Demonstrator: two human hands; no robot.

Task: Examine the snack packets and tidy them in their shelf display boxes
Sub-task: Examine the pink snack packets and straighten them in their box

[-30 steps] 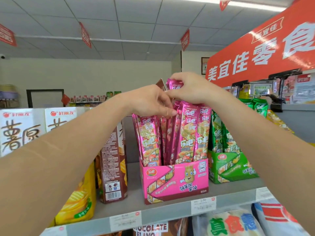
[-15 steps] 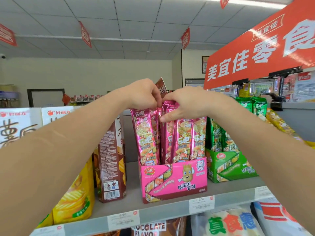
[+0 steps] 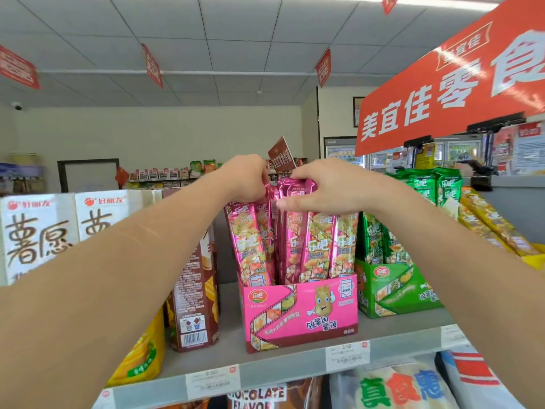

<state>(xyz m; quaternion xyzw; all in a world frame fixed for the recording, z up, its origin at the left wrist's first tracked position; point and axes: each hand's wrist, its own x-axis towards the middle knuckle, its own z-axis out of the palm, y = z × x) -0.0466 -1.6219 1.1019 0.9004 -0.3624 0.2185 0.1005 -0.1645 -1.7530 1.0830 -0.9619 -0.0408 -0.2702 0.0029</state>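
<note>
The left hand (image 3: 246, 180) and right hand (image 3: 321, 190) are pinching the glossy pink foil snack packets (image 3: 318, 246) by their tops — the previously raised one is settling beneath the fingers into the pink cardboard display box (image 3: 300, 314), nearly tidy.

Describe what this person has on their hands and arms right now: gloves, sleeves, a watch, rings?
Nothing worn shows. The left hand and right hand are bare, with no gloves and no ring on the fingers in view. The left forearm and right forearm are bare to the frame edge: no sleeve, watch or bracelet. A faint thin line crosses the left one.
</note>
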